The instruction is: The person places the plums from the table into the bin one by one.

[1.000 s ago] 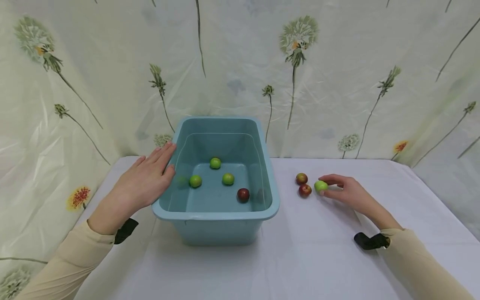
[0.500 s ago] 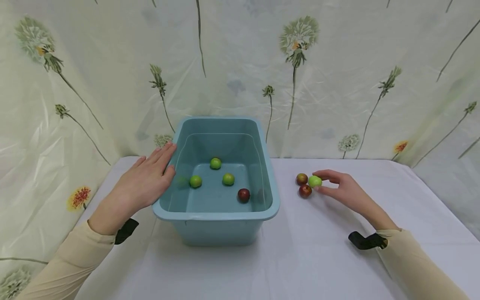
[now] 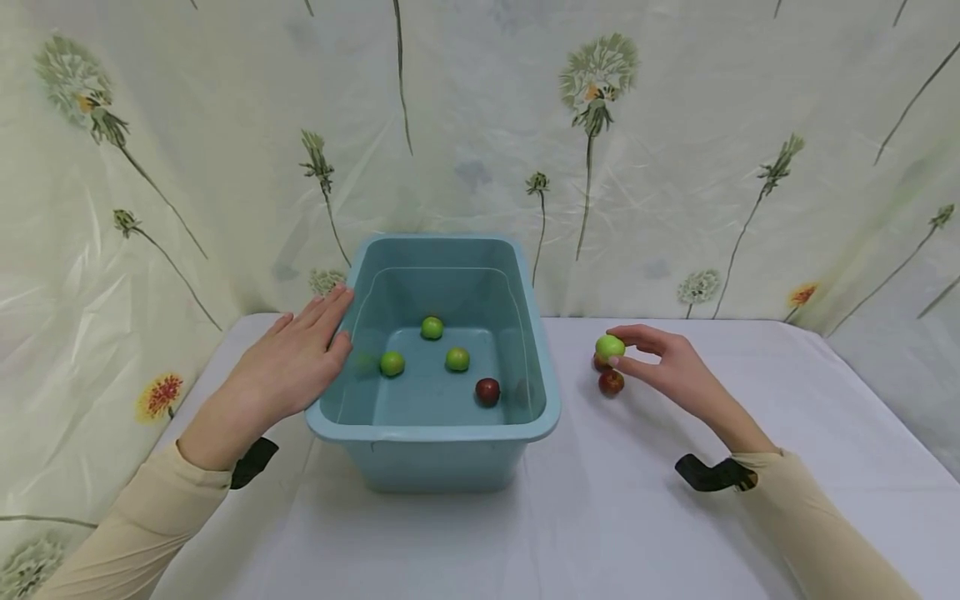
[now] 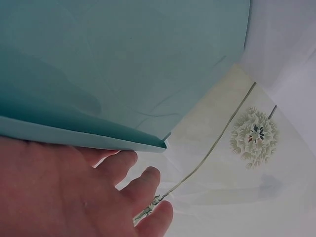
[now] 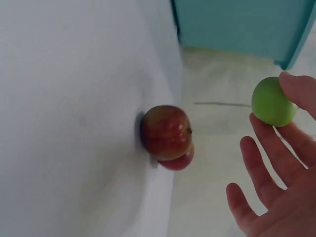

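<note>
Between thumb and fingertips, my right hand (image 3: pixel 671 362) pinches a small green apple (image 3: pixel 611 347), also seen in the right wrist view as a smooth green apple (image 5: pixel 273 102). It is raised off the table and overlaps one of two red apples in the head view. The nearer red apple (image 3: pixel 611 382) lies just below it; in the right wrist view a red apple (image 5: pixel 166 133) partly hides the other. My left hand (image 3: pixel 288 362) rests with extended fingers along the left rim of a blue plastic tub (image 3: pixel 431 432). Inside lie three green apples (image 3: pixel 457 359) and a dark red apple (image 3: pixel 487 392).
A white cloth (image 3: pixel 600 517) covers the table under the tub and the loose apples. Behind it hangs a pale curtain (image 3: pixel 465 108) printed with dandelions. The tub's right wall stands between its inside and my right hand.
My right hand has lifted the green apple and carried it leftward, from beside the red apples to above them. The left hand and the tub have stayed in place.
</note>
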The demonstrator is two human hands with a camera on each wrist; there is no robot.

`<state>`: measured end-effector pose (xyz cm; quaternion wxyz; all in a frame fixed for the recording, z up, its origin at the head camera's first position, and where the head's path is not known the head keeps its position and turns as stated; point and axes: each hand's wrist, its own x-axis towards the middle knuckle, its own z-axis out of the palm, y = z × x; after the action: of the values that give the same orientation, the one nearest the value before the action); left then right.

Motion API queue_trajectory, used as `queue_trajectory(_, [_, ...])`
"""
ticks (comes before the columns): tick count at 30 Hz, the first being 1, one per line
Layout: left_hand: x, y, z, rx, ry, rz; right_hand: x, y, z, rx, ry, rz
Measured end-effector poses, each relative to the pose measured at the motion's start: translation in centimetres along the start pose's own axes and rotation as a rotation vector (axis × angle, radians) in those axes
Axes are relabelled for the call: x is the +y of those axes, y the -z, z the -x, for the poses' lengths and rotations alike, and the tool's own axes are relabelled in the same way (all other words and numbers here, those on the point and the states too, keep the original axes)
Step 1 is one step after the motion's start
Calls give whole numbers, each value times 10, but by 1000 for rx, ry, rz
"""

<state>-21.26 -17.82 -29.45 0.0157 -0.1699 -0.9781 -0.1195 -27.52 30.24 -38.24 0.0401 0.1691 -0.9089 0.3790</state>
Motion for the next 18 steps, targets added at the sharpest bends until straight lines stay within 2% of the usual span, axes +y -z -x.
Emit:
queue_trajectory(9, [1,2,0,-13,16,-11,-22,-4,-9,52,-12,-100])
queue_trajectory(18, [2,4,-2,-32,42,-24,-42,-7,-20,89,11,-139])
